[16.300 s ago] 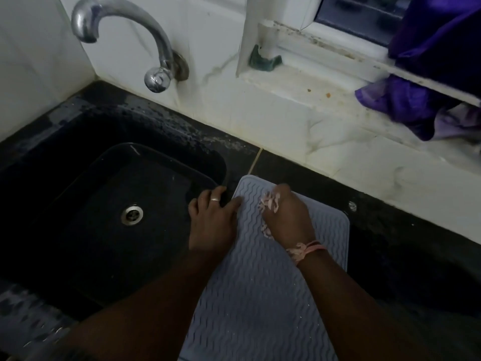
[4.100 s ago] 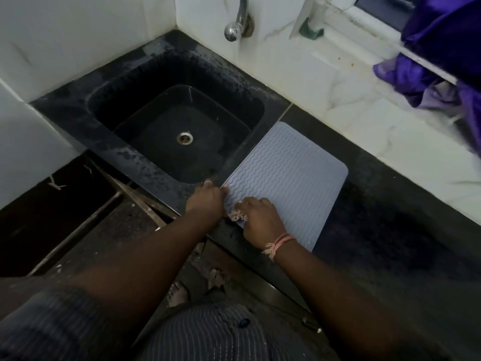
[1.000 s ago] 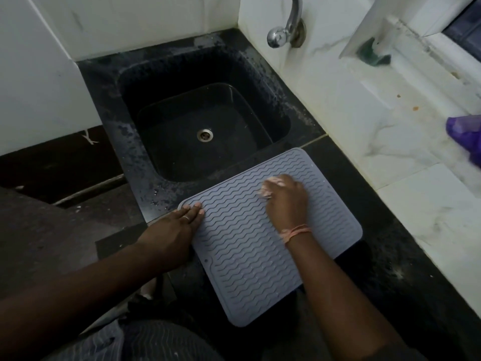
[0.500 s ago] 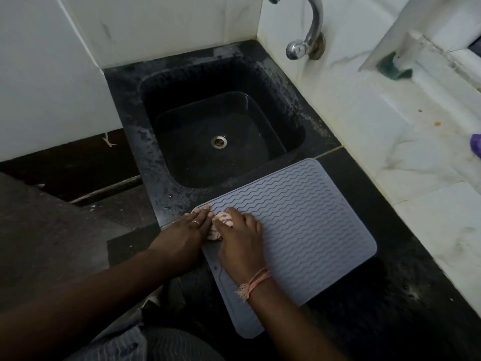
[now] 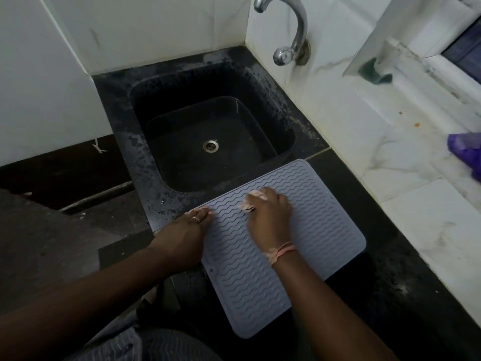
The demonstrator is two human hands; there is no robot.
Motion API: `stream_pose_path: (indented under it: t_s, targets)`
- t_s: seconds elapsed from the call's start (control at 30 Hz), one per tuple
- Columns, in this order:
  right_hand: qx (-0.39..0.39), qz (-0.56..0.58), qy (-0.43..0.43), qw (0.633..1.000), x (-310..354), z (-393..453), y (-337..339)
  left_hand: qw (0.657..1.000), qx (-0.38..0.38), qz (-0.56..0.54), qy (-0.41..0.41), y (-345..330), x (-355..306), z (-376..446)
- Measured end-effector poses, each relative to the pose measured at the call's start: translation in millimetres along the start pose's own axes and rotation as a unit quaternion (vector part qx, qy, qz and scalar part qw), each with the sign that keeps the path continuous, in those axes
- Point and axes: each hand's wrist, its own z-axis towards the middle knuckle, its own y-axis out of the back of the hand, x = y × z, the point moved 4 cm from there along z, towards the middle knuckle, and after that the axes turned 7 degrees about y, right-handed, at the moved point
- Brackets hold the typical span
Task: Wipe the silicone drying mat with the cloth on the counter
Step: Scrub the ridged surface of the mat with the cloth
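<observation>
Sink basin bare — drain showing.

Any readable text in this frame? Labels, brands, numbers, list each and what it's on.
None readable.
Drying mat: only a wavy ridge pattern and a small hole, no lettering.
Cloth under the right hand: pink pattern, no words.
Tap, sink, ring on the left hand: no markings visible.
</observation>
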Motion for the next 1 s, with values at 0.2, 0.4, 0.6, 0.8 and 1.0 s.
stream_pose_path:
  t_s: [0.2,0.4,0.6,0.8,1.0]
  targets:
    - [0.052,0.006,0.07,0.996,63.3,-44.7,-40.8,0.996,0.031,0.074,-0.03,-6.8,3.8,1.5]
    - [0.017,-0.008,0.012,1.0,-17.6,-11.9,-16.8,0.997,0.038,0.065,-0.022,-9.4,10.4,3.0]
    - [0.014,-0.042,-0.078,0.996,-68.0,22.4,7.1,0.997,0.044,0.059,-0.014,-7.1,10.3,4.3]
    - [0.01,-0.004,0.043,0.999,15.1,-13.3,-16.0,0.997,0.048,0.056,-0.01,-5.9,9.2,5.3]
    - [0.044,-0.018,0.103,0.994,23.9,-23.9,-32.3,0.995,0.059,0.077,-0.003,-5.5,8.3,3.7]
